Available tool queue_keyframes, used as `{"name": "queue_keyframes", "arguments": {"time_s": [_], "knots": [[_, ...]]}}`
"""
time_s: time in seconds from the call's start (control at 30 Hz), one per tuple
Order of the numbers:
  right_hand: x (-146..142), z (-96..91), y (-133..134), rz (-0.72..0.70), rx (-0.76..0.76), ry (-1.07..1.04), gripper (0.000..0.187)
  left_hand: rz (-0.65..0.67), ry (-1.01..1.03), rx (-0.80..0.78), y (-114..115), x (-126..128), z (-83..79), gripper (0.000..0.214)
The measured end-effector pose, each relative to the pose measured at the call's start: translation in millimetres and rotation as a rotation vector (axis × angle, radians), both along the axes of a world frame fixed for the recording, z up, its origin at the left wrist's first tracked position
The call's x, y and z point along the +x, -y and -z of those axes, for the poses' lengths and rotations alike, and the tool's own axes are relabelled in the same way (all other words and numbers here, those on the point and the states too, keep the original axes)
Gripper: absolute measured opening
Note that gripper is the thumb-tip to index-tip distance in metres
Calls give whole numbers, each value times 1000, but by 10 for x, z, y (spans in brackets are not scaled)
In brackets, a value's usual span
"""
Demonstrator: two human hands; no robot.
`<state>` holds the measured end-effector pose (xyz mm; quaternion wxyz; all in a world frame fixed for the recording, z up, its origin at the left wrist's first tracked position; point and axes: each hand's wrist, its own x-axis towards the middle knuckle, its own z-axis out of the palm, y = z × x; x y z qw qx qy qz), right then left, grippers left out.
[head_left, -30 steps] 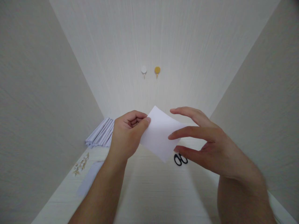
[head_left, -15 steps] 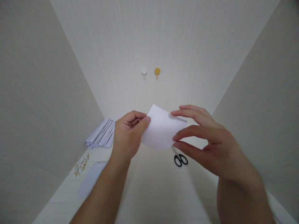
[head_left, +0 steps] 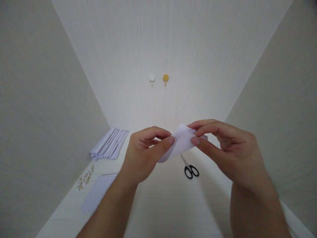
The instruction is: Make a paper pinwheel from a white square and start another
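Note:
Between my two hands, above the table, is a small white sheet of paper (head_left: 180, 145), its near part curled up and over toward the far edge. My left hand (head_left: 148, 153) pinches its left side between thumb and fingers. At the right, my right hand (head_left: 224, 147) grips the lifted edge with its thumb in front and fingertips behind. Below the paper lie black-handled scissors (head_left: 190, 170) on the table, blades pointing away and their tips partly hidden by the paper.
Rolled white paper tubes (head_left: 109, 143) lie together at the far left. Nearer are small gold and white pieces (head_left: 85, 178) and flat white paper sheets (head_left: 99, 191), partly behind my left forearm. A white hook (head_left: 152, 78) and a yellow hook (head_left: 165, 78) are on the back wall (head_left: 193, 49).
The near edge of the paper has been lifted and folded over away from me. My left hand has shifted right, and my right hand's fingers have closed on the paper.

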<state>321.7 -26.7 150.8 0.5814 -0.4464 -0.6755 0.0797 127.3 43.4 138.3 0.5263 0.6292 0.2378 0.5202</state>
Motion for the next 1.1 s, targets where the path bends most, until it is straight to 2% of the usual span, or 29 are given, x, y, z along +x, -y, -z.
{"name": "queue_keyframes", "arguments": {"time_s": [0.3,0.47,0.63,0.8,1.1], "knots": [[16,24,19,59,-35,-57,8,90,-85,-1,55,-41,-4,7],[13,16,35,74,-49,-38,8,51,-149,79,81,-42,-60,18],[-12,13,47,59,-66,-35,7,-23,-168,161,107,-34,-36,6],[-29,-4,57,85,-59,-40,8,-67,-207,204,126,-32,-37,5],[-56,-22,73,42,-49,-97,10,-45,-182,164,129,-37,-27,6]]}}
